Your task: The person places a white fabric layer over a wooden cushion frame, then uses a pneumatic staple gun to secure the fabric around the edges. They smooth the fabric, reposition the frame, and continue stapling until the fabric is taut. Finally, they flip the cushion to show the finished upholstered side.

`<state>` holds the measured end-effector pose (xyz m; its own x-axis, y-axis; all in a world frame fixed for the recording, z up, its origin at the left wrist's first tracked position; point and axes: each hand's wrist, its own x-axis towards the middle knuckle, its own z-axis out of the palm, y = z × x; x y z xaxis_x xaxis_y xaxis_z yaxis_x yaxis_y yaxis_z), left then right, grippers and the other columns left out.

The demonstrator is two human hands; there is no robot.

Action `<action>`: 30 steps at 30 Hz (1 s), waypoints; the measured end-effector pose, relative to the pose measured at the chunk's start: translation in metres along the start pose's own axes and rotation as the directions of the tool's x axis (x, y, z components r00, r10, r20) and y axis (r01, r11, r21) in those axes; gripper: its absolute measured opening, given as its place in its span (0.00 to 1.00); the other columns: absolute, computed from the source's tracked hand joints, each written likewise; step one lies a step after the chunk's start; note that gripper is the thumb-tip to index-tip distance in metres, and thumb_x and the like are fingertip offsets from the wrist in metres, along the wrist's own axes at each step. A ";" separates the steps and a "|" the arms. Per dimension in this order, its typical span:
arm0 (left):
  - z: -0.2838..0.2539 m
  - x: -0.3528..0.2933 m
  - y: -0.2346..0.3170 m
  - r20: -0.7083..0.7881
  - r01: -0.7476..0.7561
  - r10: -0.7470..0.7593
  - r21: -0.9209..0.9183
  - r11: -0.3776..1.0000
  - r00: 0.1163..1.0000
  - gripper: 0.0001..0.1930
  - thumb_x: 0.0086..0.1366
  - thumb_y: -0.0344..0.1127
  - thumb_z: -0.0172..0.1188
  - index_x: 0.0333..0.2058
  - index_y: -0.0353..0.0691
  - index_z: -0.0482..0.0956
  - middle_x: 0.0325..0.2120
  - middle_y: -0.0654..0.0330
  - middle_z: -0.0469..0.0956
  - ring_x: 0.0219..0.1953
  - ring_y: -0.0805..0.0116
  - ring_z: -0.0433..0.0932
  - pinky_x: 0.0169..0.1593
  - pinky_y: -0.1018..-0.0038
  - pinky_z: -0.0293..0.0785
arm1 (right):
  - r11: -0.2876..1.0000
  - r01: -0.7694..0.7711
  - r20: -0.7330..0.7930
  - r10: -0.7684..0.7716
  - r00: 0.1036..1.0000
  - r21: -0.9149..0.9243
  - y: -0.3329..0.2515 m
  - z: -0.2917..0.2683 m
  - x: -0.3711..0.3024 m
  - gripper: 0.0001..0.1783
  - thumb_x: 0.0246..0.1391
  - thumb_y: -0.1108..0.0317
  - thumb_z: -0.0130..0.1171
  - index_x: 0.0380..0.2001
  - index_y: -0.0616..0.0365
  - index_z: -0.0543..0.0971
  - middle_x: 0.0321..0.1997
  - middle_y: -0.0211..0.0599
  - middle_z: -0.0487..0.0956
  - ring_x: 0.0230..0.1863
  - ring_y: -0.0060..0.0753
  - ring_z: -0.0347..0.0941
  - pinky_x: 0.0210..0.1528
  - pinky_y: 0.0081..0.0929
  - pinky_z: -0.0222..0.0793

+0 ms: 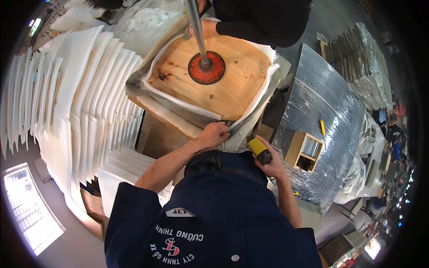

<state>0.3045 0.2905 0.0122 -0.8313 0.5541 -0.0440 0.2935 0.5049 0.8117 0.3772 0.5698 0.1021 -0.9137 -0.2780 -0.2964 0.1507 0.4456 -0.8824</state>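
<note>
A wooden seat board (174, 76) lies on white foam (271, 76) and grey cover material (196, 117). A round red press pad (196, 73) on a metal rod (195, 27) stands on the board. At the near edge my left hand (214, 135) is closed, its fingers pinching the cover material by the board's rim. My right hand (273, 164) grips a yellow and black tool that looks like a staple gun (258, 146), apart from the board. Its nose is hard to make out. Across from me, a co-worker's hand (206, 29) touches the far edge.
Stacks of white foam sheets (80, 89) stand on the left. At the right, a plastic-wrapped surface (321, 102) carries a small wooden box (304, 151) of staple strips and a yellow-handled tool (322, 127). Wrapped stacked panels (364, 67) are farther right.
</note>
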 end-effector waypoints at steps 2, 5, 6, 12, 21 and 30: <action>-0.003 0.002 -0.008 0.021 -0.234 0.233 0.160 0.959 0.972 0.11 0.61 0.37 0.64 0.25 0.41 0.72 0.29 0.58 0.72 0.34 0.53 0.74 0.38 0.59 0.71 | 1.000 0.000 0.083 0.001 0.997 -0.009 -0.012 0.001 0.008 0.45 0.44 0.78 0.65 0.69 0.48 0.67 0.54 0.48 0.81 0.53 0.40 0.79 0.58 0.29 0.70; -0.022 0.007 -0.012 0.027 -0.327 0.349 0.423 0.845 0.937 0.11 0.60 0.42 0.65 0.26 0.45 0.74 0.30 0.63 0.73 0.42 0.60 0.73 0.47 0.61 0.69 | 1.000 0.004 0.178 -0.003 0.984 -0.005 -0.022 0.005 0.026 0.44 0.44 0.79 0.64 0.68 0.50 0.68 0.51 0.49 0.82 0.52 0.39 0.80 0.57 0.28 0.70; -0.021 0.004 -0.014 0.003 -0.319 0.354 0.442 0.838 0.935 0.11 0.60 0.43 0.65 0.27 0.46 0.74 0.31 0.64 0.73 0.44 0.61 0.72 0.50 0.61 0.67 | 1.000 0.014 0.193 -0.013 0.981 -0.002 -0.022 0.009 0.030 0.43 0.44 0.79 0.64 0.68 0.50 0.68 0.51 0.49 0.82 0.51 0.39 0.80 0.56 0.28 0.70; -0.017 -0.004 -0.014 -0.088 -0.280 0.374 0.512 0.812 0.923 0.10 0.61 0.45 0.63 0.28 0.49 0.75 0.35 0.66 0.73 0.47 0.63 0.71 0.57 0.58 0.64 | 0.999 0.021 0.283 -0.009 0.959 -0.041 -0.023 0.023 0.052 0.42 0.44 0.78 0.64 0.67 0.52 0.69 0.48 0.49 0.83 0.48 0.38 0.81 0.53 0.28 0.72; -0.013 -0.004 -0.022 -0.116 -0.263 0.360 0.488 0.832 0.926 0.11 0.60 0.46 0.63 0.27 0.48 0.75 0.37 0.62 0.71 0.49 0.60 0.70 0.59 0.55 0.63 | 0.995 -0.060 0.312 0.084 0.946 -0.084 -0.026 0.036 0.065 0.42 0.41 0.79 0.62 0.66 0.53 0.70 0.46 0.44 0.83 0.44 0.31 0.78 0.53 0.25 0.71; -0.009 -0.004 -0.024 -0.130 -0.236 0.342 0.503 0.832 0.931 0.08 0.58 0.45 0.63 0.27 0.50 0.77 0.38 0.62 0.70 0.50 0.59 0.70 0.60 0.53 0.63 | 0.991 -0.052 0.302 0.088 0.949 -0.123 -0.029 0.038 0.068 0.42 0.41 0.80 0.60 0.66 0.55 0.70 0.46 0.41 0.83 0.44 0.29 0.77 0.52 0.25 0.71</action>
<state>0.2970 0.2703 -0.0017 -0.7345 0.6024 0.3125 0.6773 0.6223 0.3924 0.3248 0.5057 0.0935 -0.7404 -0.4815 -0.4690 0.1507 0.5611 -0.8139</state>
